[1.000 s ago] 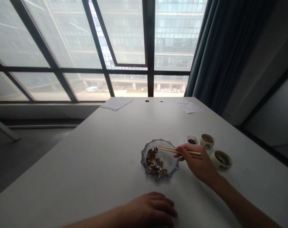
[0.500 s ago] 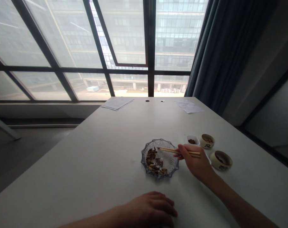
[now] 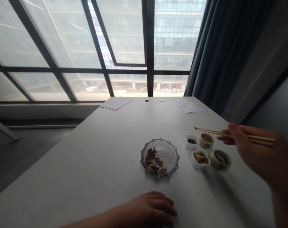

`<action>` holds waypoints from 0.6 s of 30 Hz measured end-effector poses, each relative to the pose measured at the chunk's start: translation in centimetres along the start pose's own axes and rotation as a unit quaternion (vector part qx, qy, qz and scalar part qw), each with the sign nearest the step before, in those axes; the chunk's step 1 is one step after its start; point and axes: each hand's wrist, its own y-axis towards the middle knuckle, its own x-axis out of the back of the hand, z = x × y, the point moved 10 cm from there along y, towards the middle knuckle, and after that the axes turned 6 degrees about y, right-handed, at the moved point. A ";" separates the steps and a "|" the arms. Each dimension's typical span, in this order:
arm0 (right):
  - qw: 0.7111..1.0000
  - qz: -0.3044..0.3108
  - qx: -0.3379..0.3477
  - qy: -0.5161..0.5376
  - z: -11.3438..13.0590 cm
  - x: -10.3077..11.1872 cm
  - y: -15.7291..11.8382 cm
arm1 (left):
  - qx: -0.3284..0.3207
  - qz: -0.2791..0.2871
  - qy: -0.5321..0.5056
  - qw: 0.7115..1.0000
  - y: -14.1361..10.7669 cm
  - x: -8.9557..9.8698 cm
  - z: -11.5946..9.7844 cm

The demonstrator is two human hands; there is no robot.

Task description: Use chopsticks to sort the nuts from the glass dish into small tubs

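My right hand (image 3: 255, 148) holds a pair of wooden chopsticks (image 3: 217, 131) at the right, raised above the small containers. Their tips are close together, with a small dark piece at the end. A scalloped glass dish (image 3: 171, 158) holds brown pieces, mostly on its left side. Right of it stand a white cup (image 3: 190, 145) with dark bits and another white cup (image 3: 198, 164) with pale brown pieces. Beside them are two round cream bowls (image 3: 205, 144), (image 3: 220, 161) with contents. My left hand (image 3: 153, 209) rests on the table, fingers loosely spread, holding nothing.
The white table (image 3: 98, 158) reaches toward the windows. Papers (image 3: 117, 103) lie at its far left and another sheet (image 3: 188, 106) at its far right. Two small round items sit between them. A dark curtain (image 3: 217, 57) hangs at the right.
My right hand has moved right and up with the chopsticks, away from over the glass dish, uncovering the white cups. My left hand has stayed in place.
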 end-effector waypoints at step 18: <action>0.991 0.125 -0.008 0.055 0.5 -4.4 -1.5 | -0.003 -0.015 0.004 1.000 0.0 0.1 -0.1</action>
